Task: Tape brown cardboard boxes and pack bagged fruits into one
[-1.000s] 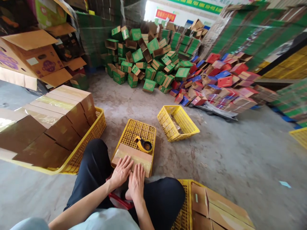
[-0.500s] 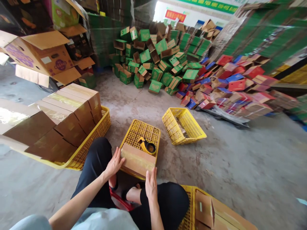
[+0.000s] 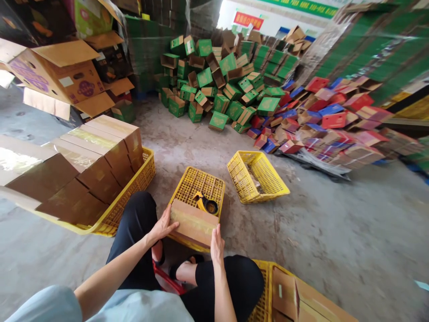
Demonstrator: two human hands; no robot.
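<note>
A brown cardboard box (image 3: 193, 222), with clear tape along its top, lies on an upturned yellow plastic crate (image 3: 189, 181) in front of my knees. My left hand (image 3: 163, 227) grips its left end, thumb resting on the top edge. At the right end, my right hand (image 3: 217, 243) is pressed against the side with fingers pointing up. Right behind the box, on the same crate, rests a yellow and black tape dispenser (image 3: 207, 204). The undersides of my fingers are partly hidden.
To my left, a yellow basket (image 3: 134, 190) holds several taped cardboard boxes (image 3: 97, 152). Another yellow basket (image 3: 258, 176) stands ahead on the right. Flattened cardboard (image 3: 311, 299) fills a crate by my right knee. Piles of green boxes (image 3: 221, 100) and red-blue boxes (image 3: 325, 116) lie beyond.
My right hand has moved slightly up and right along the box's end, and my left thumb now lies over the edge. The box has shifted very little.
</note>
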